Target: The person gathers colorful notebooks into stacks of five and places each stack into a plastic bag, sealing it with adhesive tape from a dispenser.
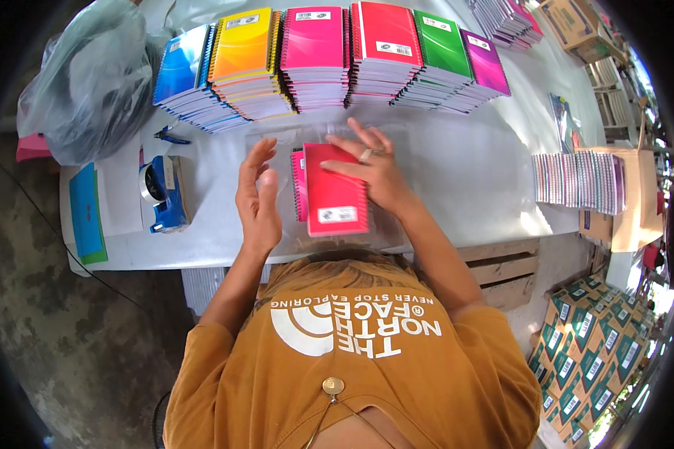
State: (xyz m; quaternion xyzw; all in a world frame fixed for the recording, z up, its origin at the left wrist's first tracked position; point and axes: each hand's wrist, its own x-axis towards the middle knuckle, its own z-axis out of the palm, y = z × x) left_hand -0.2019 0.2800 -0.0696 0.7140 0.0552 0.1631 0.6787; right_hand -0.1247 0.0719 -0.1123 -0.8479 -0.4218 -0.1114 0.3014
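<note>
Both my hands are over the near middle of the table, around a small red spiral notebook (335,196) with a white label. The red notebook partly covers a pink spiral notebook (299,187), whose left edge shows. To the left, my left hand (259,200) is held upright with its fingers stretched out, apart from the notebooks and holding nothing. My right hand (374,168), wearing a ring, is spread at the red notebook's upper right; one digit lies across its cover. Beneath the notebooks lies a clear plastic sheet (393,224).
Stacked spiral notebooks in blue (181,63), yellow (241,46), pink (314,41), red (386,34), green (443,45) and purple (487,60) line the far side. Left are a tape dispenser (171,196), pliers (172,136) and a plastic bag (90,82). More notebooks (577,179) stand right.
</note>
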